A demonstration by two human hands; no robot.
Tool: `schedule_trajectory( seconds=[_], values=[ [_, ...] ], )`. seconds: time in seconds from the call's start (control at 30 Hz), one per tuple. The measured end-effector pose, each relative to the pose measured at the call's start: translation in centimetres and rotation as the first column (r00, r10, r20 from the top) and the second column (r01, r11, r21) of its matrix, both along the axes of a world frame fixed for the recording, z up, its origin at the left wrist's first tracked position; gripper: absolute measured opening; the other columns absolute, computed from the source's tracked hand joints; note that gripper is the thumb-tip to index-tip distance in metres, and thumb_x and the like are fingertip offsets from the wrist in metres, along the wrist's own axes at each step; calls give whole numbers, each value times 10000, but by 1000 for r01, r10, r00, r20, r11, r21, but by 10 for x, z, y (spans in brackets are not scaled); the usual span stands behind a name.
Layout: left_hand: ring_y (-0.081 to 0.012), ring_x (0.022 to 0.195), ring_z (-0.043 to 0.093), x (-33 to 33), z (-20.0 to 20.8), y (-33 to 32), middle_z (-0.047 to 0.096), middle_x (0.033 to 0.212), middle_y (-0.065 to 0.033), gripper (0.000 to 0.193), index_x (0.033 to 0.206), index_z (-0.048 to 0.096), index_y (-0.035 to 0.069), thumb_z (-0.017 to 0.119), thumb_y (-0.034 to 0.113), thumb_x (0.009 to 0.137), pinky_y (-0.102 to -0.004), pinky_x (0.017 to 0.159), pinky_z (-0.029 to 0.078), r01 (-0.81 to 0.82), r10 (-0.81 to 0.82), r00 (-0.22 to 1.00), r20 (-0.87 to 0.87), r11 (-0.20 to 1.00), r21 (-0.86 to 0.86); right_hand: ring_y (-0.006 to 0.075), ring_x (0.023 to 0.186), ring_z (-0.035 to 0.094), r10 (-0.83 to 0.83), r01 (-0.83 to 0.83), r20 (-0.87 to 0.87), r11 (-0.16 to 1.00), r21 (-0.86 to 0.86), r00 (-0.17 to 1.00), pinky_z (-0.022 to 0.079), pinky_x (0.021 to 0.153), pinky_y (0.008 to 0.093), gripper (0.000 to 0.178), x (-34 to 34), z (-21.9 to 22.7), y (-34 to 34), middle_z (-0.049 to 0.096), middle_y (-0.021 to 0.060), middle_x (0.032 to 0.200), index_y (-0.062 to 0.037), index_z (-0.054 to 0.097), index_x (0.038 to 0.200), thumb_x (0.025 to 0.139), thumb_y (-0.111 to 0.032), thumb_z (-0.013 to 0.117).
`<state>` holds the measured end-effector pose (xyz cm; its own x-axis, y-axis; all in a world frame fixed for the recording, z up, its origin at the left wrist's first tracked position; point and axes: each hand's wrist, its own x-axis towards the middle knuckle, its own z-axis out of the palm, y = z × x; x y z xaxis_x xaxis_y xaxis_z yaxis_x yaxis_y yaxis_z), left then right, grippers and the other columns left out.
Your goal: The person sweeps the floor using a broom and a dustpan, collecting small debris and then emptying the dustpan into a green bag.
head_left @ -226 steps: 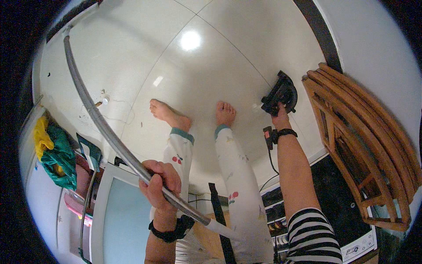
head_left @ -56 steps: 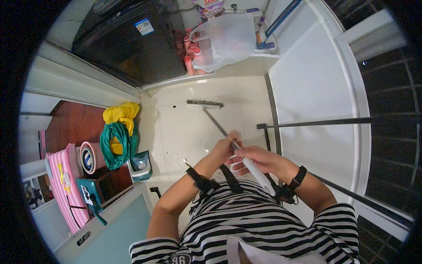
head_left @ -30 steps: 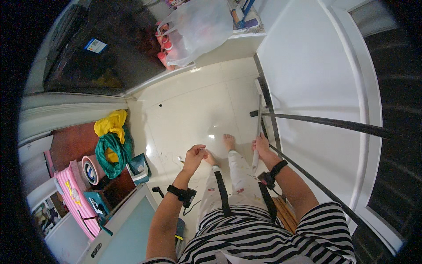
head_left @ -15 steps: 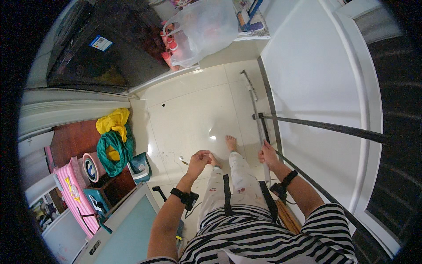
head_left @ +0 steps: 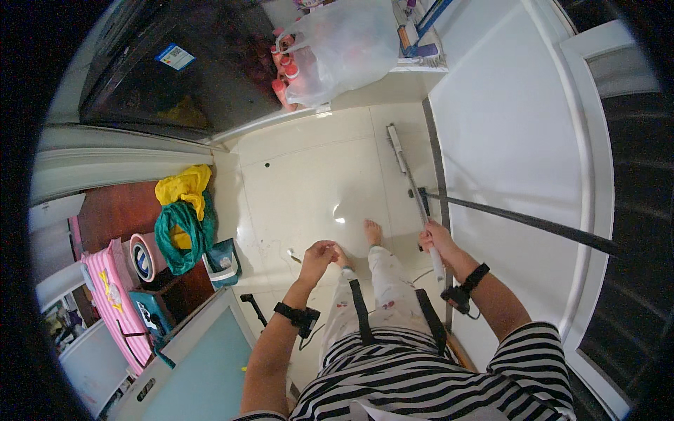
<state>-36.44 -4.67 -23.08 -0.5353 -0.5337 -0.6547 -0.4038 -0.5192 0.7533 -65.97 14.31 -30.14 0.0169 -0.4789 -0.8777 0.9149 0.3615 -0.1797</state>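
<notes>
The long-handled brush (head_left: 412,184) looked light for its length, with a thin, straight grey rod that was probably stiff and a narrow head (head_left: 396,146) that seemed edged with dark bristles; nothing about it suggested fragility. The pale grip (head_left: 437,265) at its near end appeared smooth, perhaps a little slippery if wet, so the surest hold was judged to be around that thicker sleeve, where the fingers could wrap fully; with the head so far off, a hold there would likely let it swing or twist easily. The right hand (head_left: 444,244) was closed around the brush near where the grip met the rod, its fingers curled about the shaft, the lower end of the grip running back beneath the wrist. From that hand the rod reached forward and slightly left, its head at or just over the tiled floor (head_left: 309,182), near the foot of the white panel (head_left: 512,126), while the rod passed close by the end of a dark bar (head_left: 526,221). The left hand (head_left: 319,258) hung loosely curled, apparently with nothing in it, well apart from the brush.
</notes>
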Motion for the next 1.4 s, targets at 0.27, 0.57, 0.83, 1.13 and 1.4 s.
schedule_trajectory(
  seconds=[0.27,0.57,0.83,1.13,1.4],
  values=[
    [-139,670,570,-17,0,-12,597,749,-85,228,999,507,-28,469,124,834,-239,628,453,51,-51,993,103,999,4,78,425,335,-289,306,-143,945,116,947,294,343,207,87,-72,-14,-97,355,14,594,-113,342,760,807,-124,414],
    [-143,699,566,2,-5,-12,589,780,-79,218,1007,499,-18,474,119,839,-250,650,462,-107,106,994,6,991,76,86,380,320,116,-100,-189,991,94,975,279,328,209,67,-24,49,-73,381,13,570,-104,389,769,797,-136,442],
    [-144,702,564,-15,-14,-14,586,779,-81,218,1012,495,-16,472,123,845,-251,666,466,-89,90,996,-9,996,24,144,435,369,-309,333,279,942,-42,909,341,403,305,219,-140,-43,-139,391,37,523,-80,366,666,844,-207,376],
    [-140,699,562,14,-8,-14,587,784,-85,227,1015,495,-16,469,139,852,-254,664,465,-211,211,977,21,977,32,85,352,315,557,-518,-166,825,227,814,259,314,231,144,11,8,-72,343,-7,492,-138,412,949,876,-261,394],
    [-121,669,553,26,-1,-21,579,760,-74,202,992,500,-35,459,87,836,-215,633,449,-278,277,961,15,960,39,98,369,351,475,-428,-162,867,254,865,285,324,238,451,10,76,-12,395,23,537,-251,278,1271,850,-186,428]
  ],
)
